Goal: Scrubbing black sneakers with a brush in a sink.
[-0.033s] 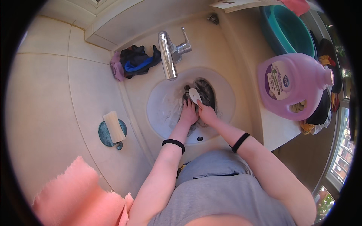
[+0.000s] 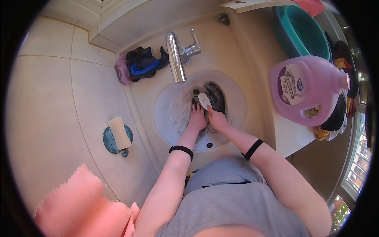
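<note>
In the white oval sink point(image 2: 164, 118) lies a dark, wet piece of cloth point(image 2: 216, 96), soaked in cloudy water. My left hand point(image 2: 197, 117) presses flat on the cloth with its fingers stretched out. Beside it, my right hand point(image 2: 217, 119) is closed round the handle of a white scrubbing brush point(image 2: 204, 101). The brush's head rests on the cloth near the drain; its underside is hidden. Above the sink's far edge stands a chrome faucet point(image 2: 177, 59), and no stream of water shows below its spout.
Crumpled dark and blue cloths point(image 2: 146, 65) lie left of the faucet. A pale soap bar point(image 2: 119, 133) sits on a green dish point(image 2: 108, 141). Pink fabric point(image 2: 79, 197) hangs at lower left. On the right ledge are a purple jug point(image 2: 304, 91) and a teal basin point(image 2: 304, 29).
</note>
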Demonstrator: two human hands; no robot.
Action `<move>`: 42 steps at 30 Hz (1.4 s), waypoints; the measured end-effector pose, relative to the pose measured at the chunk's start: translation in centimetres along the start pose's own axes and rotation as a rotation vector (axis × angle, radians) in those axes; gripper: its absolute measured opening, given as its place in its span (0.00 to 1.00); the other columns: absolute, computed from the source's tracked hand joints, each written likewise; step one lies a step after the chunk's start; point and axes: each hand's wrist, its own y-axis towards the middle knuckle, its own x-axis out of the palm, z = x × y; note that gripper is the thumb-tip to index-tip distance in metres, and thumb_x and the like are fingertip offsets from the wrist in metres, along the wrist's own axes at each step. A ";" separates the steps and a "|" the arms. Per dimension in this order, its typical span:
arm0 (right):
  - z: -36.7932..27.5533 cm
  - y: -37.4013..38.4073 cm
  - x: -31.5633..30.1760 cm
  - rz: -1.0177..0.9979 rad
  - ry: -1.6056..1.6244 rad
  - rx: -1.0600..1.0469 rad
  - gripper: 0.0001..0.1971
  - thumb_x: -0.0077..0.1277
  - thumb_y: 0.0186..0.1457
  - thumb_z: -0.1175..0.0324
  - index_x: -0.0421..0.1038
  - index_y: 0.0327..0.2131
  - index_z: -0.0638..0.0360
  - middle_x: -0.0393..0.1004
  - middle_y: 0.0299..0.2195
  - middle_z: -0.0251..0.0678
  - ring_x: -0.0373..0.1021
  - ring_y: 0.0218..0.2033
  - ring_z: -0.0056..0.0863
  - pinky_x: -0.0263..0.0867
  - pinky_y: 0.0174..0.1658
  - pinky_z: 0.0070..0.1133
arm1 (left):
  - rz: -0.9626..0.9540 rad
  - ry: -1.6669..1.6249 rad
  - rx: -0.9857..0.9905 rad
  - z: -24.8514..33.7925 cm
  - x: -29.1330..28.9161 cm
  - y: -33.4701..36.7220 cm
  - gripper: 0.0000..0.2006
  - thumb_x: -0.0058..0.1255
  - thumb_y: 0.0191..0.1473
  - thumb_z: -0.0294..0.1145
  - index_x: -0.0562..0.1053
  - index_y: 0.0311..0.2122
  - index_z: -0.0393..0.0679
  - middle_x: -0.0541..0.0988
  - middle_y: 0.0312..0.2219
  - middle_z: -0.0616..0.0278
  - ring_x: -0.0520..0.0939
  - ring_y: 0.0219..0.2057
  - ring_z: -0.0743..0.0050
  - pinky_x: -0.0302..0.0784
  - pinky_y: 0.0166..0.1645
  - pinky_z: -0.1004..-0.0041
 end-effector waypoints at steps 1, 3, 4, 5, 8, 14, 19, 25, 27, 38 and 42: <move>-0.3 0.9 -0.2 0.004 -0.002 0.001 0.21 0.34 0.52 0.66 0.57 0.51 0.47 0.71 0.27 0.51 0.69 0.30 0.48 0.64 0.34 0.39 | 0.002 0.000 0.004 0.0 -0.2 0.2 0.32 0.38 0.49 0.42 0.48 0.57 0.37 0.48 0.56 0.44 0.48 0.57 0.37 0.47 0.59 0.56; -1.3 4.2 -0.5 0.027 -0.012 -0.065 0.20 0.35 0.50 0.67 0.62 0.49 0.51 0.70 0.28 0.53 0.68 0.30 0.49 0.64 0.36 0.36 | -0.081 0.156 0.190 0.0 -0.7 1.0 0.35 0.42 0.48 0.44 0.47 0.57 0.38 0.46 0.57 0.46 0.46 0.58 0.40 0.47 0.59 0.58; -1.3 4.7 -0.5 0.025 -0.012 -0.063 0.20 0.35 0.50 0.67 0.62 0.49 0.51 0.70 0.28 0.53 0.68 0.30 0.49 0.64 0.36 0.36 | -0.084 0.155 0.189 0.1 -0.4 0.8 0.35 0.42 0.48 0.44 0.47 0.57 0.38 0.46 0.57 0.46 0.46 0.58 0.40 0.47 0.59 0.58; -1.2 5.0 -0.4 0.032 -0.022 -0.056 0.20 0.35 0.50 0.67 0.62 0.48 0.52 0.70 0.28 0.53 0.68 0.31 0.50 0.64 0.37 0.36 | -0.046 0.111 0.136 0.3 0.0 0.8 0.37 0.43 0.47 0.45 0.46 0.58 0.38 0.45 0.58 0.47 0.46 0.58 0.41 0.47 0.59 0.58; -0.8 2.5 -0.8 0.027 -0.014 -0.052 0.20 0.35 0.50 0.67 0.62 0.48 0.52 0.70 0.30 0.53 0.68 0.32 0.50 0.64 0.37 0.36 | -0.069 0.057 0.011 0.0 -0.6 0.4 0.38 0.45 0.46 0.46 0.45 0.58 0.39 0.44 0.58 0.48 0.46 0.58 0.42 0.47 0.60 0.60; -0.5 3.3 -0.6 0.031 0.006 -0.053 0.21 0.37 0.50 0.68 0.60 0.50 0.51 0.70 0.30 0.53 0.68 0.31 0.49 0.64 0.37 0.36 | -0.071 0.027 0.022 0.0 -0.4 1.0 0.40 0.47 0.45 0.47 0.46 0.58 0.38 0.44 0.58 0.48 0.47 0.58 0.41 0.48 0.59 0.62; -0.4 3.0 -0.3 0.010 -0.026 -0.062 0.22 0.38 0.50 0.68 0.59 0.51 0.51 0.70 0.30 0.53 0.68 0.31 0.49 0.64 0.37 0.36 | -0.026 0.045 0.055 -0.9 0.4 1.2 0.40 0.50 0.43 0.46 0.47 0.57 0.37 0.43 0.58 0.48 0.48 0.58 0.42 0.49 0.60 0.62; -0.2 0.5 -1.6 -0.014 0.021 -0.022 0.19 0.34 0.51 0.67 0.60 0.49 0.51 0.70 0.29 0.53 0.68 0.32 0.50 0.63 0.36 0.39 | -0.091 -0.007 -0.014 -0.1 -0.8 0.9 0.41 0.51 0.41 0.45 0.48 0.58 0.40 0.44 0.58 0.49 0.48 0.57 0.41 0.47 0.60 0.62; -1.9 3.7 -1.0 0.049 -0.037 -0.095 0.18 0.34 0.52 0.66 0.61 0.48 0.50 0.70 0.28 0.53 0.68 0.31 0.50 0.64 0.35 0.40 | -0.051 0.023 0.057 -0.6 0.4 1.4 0.41 0.51 0.41 0.45 0.48 0.58 0.42 0.44 0.58 0.50 0.48 0.58 0.42 0.47 0.60 0.63; -0.4 2.0 -0.8 0.070 -0.114 -0.134 0.19 0.37 0.50 0.68 0.62 0.48 0.50 0.70 0.25 0.52 0.69 0.27 0.47 0.65 0.32 0.38 | -0.188 -0.039 -0.033 0.2 -2.9 0.6 0.42 0.51 0.40 0.46 0.46 0.58 0.43 0.43 0.59 0.50 0.47 0.58 0.45 0.49 0.60 0.63; -0.8 2.4 -1.0 0.062 -0.222 -0.179 0.21 0.37 0.50 0.69 0.60 0.50 0.49 0.71 0.24 0.51 0.69 0.25 0.47 0.65 0.31 0.37 | -0.142 -0.044 -0.021 0.0 -2.1 -0.5 0.41 0.51 0.42 0.46 0.46 0.59 0.43 0.44 0.59 0.52 0.48 0.59 0.51 0.49 0.60 0.63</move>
